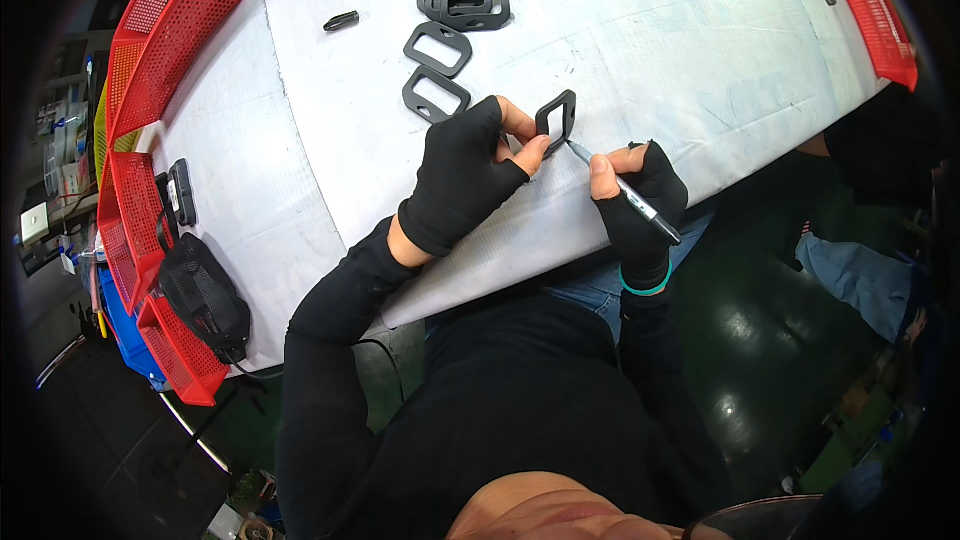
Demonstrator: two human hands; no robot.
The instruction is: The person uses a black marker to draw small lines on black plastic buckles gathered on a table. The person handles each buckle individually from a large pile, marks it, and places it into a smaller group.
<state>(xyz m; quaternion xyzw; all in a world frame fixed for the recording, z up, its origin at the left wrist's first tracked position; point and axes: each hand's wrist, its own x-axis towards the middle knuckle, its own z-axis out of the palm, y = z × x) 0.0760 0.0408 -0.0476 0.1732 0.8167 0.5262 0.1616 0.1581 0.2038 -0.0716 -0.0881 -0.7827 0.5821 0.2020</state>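
My left hand (472, 162), in a black fingerless glove, pinches a black rectangular frame (570, 110) by its near left edge and holds it tilted up over the white table. In my right hand (640, 190), gloved the same way, is a grey marker pen (648, 211). Its tip meets the frame's lower edge, or comes very close to it; I cannot tell which. Just beyond my left hand lie two similar loose frames (437, 48) on the table. A black pen cap (341, 21) rests apart, farther to the left.
Many more black frames (476, 8) lie in heaps along the far side of the white table (360, 120). Red perforated baskets (185, 50) line the left edge, and another red basket (872, 15) stands at the far right. A black mesh pouch (205, 290) sits at left.
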